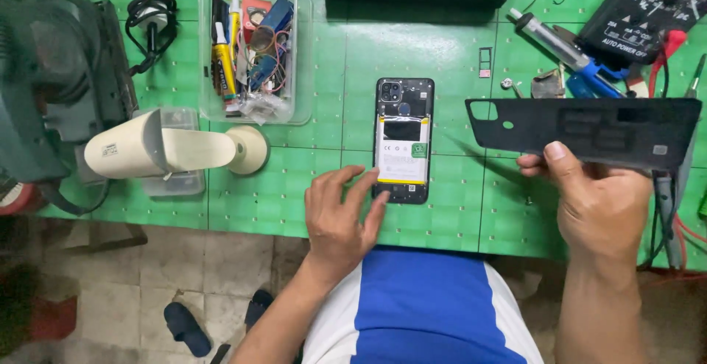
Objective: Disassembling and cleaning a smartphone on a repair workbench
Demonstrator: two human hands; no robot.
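Two hands work: the left hand (pixel 340 217) rests open, fingertips on the near end of the opened phone (pixel 403 139). Right hand (pixel 598 203) pinches the back cover (pixel 589 130) above it, likely light, thin, flexible; edges suit gripping.

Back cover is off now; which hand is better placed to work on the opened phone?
Probably the left hand: its fingertips already rest on the opened phone's lower left corner, and it carries nothing. The right hand is off to the side, its grip occupied by the black back cover.
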